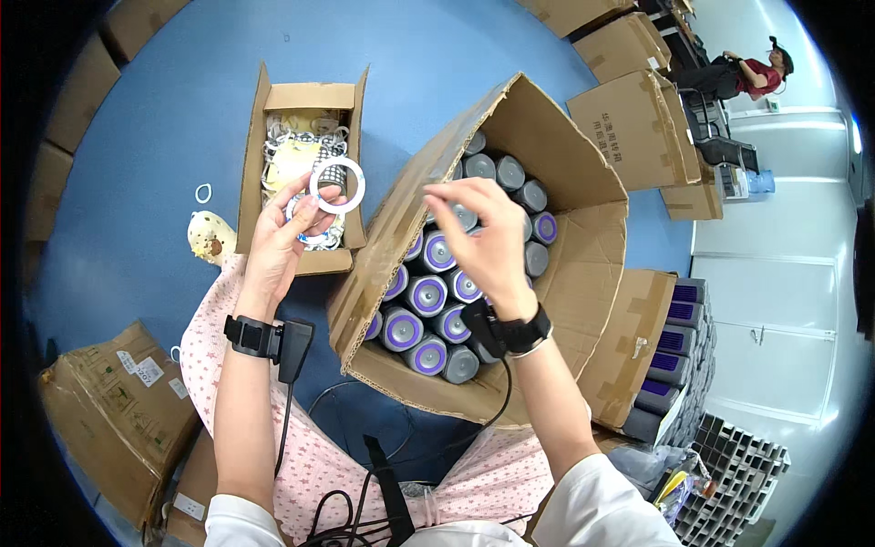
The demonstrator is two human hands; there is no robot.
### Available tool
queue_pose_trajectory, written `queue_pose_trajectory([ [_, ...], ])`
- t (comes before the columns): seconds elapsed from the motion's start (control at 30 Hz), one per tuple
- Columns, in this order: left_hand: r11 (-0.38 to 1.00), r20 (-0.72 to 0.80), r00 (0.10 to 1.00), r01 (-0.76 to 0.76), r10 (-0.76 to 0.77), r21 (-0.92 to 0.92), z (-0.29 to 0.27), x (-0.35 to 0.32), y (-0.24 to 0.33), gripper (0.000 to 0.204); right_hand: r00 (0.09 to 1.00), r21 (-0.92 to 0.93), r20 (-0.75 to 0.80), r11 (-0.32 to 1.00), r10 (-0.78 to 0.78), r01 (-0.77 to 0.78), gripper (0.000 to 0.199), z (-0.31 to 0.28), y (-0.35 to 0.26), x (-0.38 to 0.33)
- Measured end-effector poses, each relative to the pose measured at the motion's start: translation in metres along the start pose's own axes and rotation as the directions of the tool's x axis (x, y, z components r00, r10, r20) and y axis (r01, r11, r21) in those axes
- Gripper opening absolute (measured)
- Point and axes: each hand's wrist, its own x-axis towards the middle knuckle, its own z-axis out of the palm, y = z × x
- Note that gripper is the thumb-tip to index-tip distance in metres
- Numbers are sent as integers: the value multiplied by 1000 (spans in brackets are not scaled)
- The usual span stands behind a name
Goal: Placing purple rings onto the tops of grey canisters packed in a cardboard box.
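My left hand (275,244) pinches a flat white ring (358,187) between thumb and fingers. Below it, a second ring with blue marks (293,208) shows by the same fingers. Behind the hand is a small open carton (312,95) with yellowish and white loose pieces and a black-and-white checked roll. Over the large open carton (574,273), my right hand (489,239) is raised with thumb and index finger close together; anything between them is too small to make out. Several grey cylinders (402,328) stand packed inside, many with a purple ring on the end; the right hand hides some.
On the blue floor left of the small carton lie a loose ring (203,193) and a pale spotted object (208,235). Cartons (118,415) stand around, and more grey items (670,356) are stacked at right. Cables (351,524) run from wrist devices. A person (761,75) sits far right.
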Motion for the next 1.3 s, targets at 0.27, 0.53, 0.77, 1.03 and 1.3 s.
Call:
queue_pose_trajectory([
  [0.27, 988, 33, 999, 11, -6, -151, -5, 2, -5, 44, 956, -204, 198, 945, -216, 255, 14, 55, -44, 2],
  [0.53, 995, -29, 999, -28, 25, -97, -12, -5, 10, 44, 962, -262, 189, 935, -195, 241, 8, 73, -65, 7],
  [0.77, 999, 3, 1000, -12, 12, -42, -19, -8, 17, 44, 907, -83, 395, 978, -144, 191, 10, 72, -65, 25],
  [1.03, 957, 137, 990, -1, -41, 289, -30, -14, 13, 32, 788, 78, 609, 982, 89, -170, 17, 79, -61, 18],
  [1.3, 963, 25, 994, -106, 103, 246, -44, -16, 16, 31, 866, -10, 399, 946, 302, -325, 18, 97, -78, 26],
])
